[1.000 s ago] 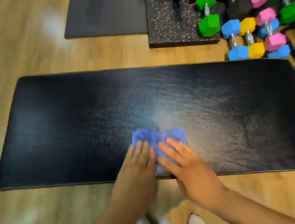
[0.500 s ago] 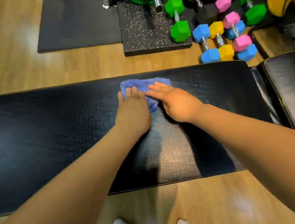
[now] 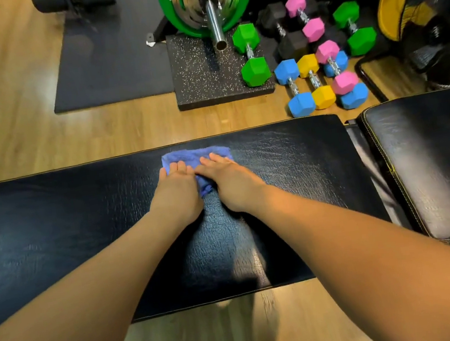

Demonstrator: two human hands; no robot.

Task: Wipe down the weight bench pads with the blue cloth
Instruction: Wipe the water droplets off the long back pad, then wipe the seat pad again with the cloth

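Observation:
The long black bench pad [image 3: 70, 232] runs across the view. Near its far edge lies the blue cloth [image 3: 188, 157], bunched flat. My left hand [image 3: 177, 193] presses on the cloth's left part with straight fingers. My right hand [image 3: 228, 181] presses on its right part, fingers also flat. Both arms reach out over the pad. A second black pad [image 3: 438, 161] with yellow stitching sits to the right, across a narrow gap.
Beyond the bench on the wooden floor stand several coloured dumbbells [image 3: 312, 83], a speckled rubber block [image 3: 206, 73] under a barbell with a green plate [image 3: 206, 2], and a dark floor mat [image 3: 108, 62]. A black and yellow fan [image 3: 431, 17] stands at far right.
Both hands pushed the cloth from the pad's near edge across to its far edge. In the last half second they stayed at the far edge.

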